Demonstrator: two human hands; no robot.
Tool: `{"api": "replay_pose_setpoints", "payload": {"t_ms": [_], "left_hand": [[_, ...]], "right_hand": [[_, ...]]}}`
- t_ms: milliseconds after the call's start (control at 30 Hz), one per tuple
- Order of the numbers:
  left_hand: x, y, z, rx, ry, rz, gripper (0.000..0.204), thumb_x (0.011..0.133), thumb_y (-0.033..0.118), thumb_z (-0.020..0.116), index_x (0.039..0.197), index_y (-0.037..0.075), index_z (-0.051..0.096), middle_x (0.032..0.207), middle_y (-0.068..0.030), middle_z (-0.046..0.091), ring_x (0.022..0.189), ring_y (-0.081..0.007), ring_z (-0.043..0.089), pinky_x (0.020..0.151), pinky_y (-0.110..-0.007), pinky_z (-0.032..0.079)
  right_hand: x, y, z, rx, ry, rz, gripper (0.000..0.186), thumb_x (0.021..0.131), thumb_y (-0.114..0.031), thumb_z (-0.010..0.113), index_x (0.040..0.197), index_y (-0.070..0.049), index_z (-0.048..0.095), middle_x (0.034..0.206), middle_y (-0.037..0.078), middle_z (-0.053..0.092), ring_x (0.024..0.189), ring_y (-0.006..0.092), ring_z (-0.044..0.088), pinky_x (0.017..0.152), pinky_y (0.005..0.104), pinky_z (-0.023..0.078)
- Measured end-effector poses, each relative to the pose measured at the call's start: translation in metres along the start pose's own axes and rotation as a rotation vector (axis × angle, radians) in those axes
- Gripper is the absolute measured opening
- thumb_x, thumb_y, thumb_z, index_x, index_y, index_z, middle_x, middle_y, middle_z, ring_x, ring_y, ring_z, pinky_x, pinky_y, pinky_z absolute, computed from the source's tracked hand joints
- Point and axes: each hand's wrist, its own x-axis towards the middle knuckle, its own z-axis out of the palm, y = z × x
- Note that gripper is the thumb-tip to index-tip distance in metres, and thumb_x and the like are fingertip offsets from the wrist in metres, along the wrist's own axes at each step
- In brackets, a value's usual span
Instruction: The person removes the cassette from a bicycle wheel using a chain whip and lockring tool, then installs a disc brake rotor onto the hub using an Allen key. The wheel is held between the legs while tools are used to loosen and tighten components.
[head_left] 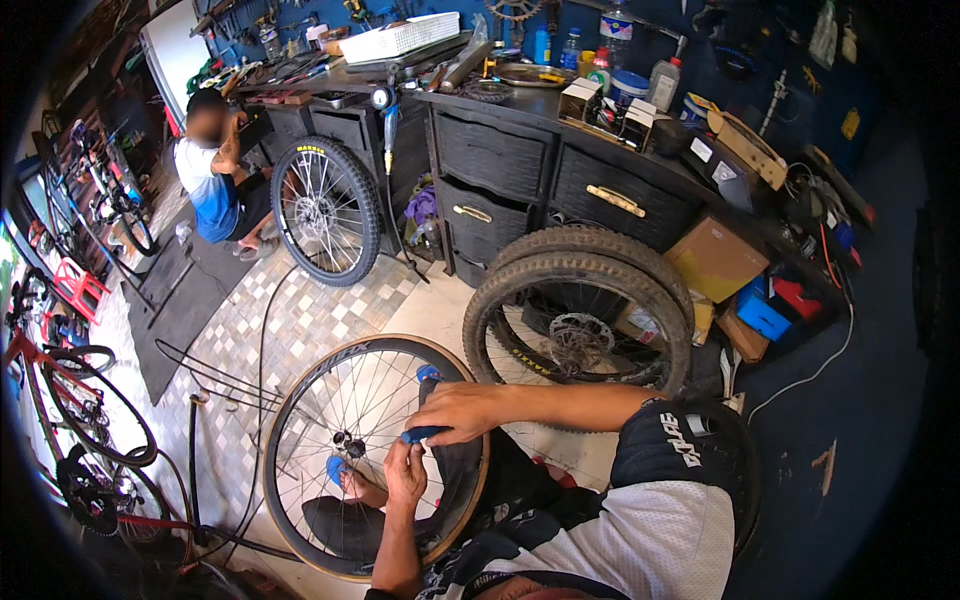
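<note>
A bicycle wheel with a deep black rim and a thin tan-edged tyre (350, 354) leans across my legs, its hub and spokes facing up. Over its right side my right hand (455, 412) closes around a small dark-blue piece (425, 434), whose exact kind is hard to make out. Just below, my left hand (404, 474) is pinched upward, its fingertips close to the blue piece's left end. Whether those fingertips also grip it I cannot tell. My feet, in blue slippers (338, 467), show through and beside the spokes.
Two knobbly-tyred wheels (580, 268) lean against the black drawers (490, 150). Another wheel (327, 210) stands by a floor pump (388, 125). A person (212, 170) crouches at the far-left bench. Bicycles (85, 400) fill the left side, with a black hose (262, 340) along the floor.
</note>
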Motion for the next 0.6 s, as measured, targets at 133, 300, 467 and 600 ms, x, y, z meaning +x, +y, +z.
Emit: {"api": "replay_pose_setpoints", "payload": {"t_ms": [133,300,467,600], "left_hand": [[0.015,0.026,0.003,-0.012,0.031,0.041,0.032,0.097,0.008,0.067,0.128,0.002,0.061,0.111,-0.0218,0.065,0.092,-0.0363,0.066,0.080,-0.044,0.053],[0.000,-0.005,-0.025,0.078,0.143,-0.101,0.056,0.094,0.005,0.070,0.147,0.001,0.053,0.129,-0.0224,0.062,0.110,-0.0358,0.064,0.095,-0.045,0.052],[0.007,-0.031,-0.018,0.163,0.246,-0.013,0.013,0.090,0.003,0.076,0.093,0.000,0.064,0.099,-0.0170,0.064,0.096,-0.0374,0.062,0.086,-0.045,0.051],[0.003,-0.038,-0.019,0.183,0.333,-0.058,0.023,0.092,0.009,0.078,0.081,0.001,0.061,0.096,-0.0158,0.061,0.091,-0.0356,0.060,0.082,-0.046,0.049]], "right_hand": [[-0.018,-0.010,-0.039,-0.145,0.009,0.230,0.039,0.096,-0.032,0.069,0.133,-0.018,0.064,0.112,0.012,0.073,0.101,0.0311,0.072,0.084,0.0457,0.060],[-0.078,-0.040,-0.213,-0.451,0.883,0.840,0.035,0.092,-0.014,0.070,0.127,-0.013,0.069,0.112,0.016,0.072,0.101,0.0305,0.071,0.087,0.0427,0.058],[-0.263,0.010,-0.337,-1.140,0.864,1.158,0.048,0.111,-0.038,0.044,0.139,-0.002,0.060,0.128,0.028,0.067,0.120,0.0470,0.062,0.103,0.0533,0.050],[-0.314,0.048,-0.362,-1.110,0.679,1.350,0.046,0.110,-0.036,0.046,0.141,-0.003,0.058,0.128,0.027,0.067,0.121,0.0475,0.062,0.104,0.0533,0.049]]}}
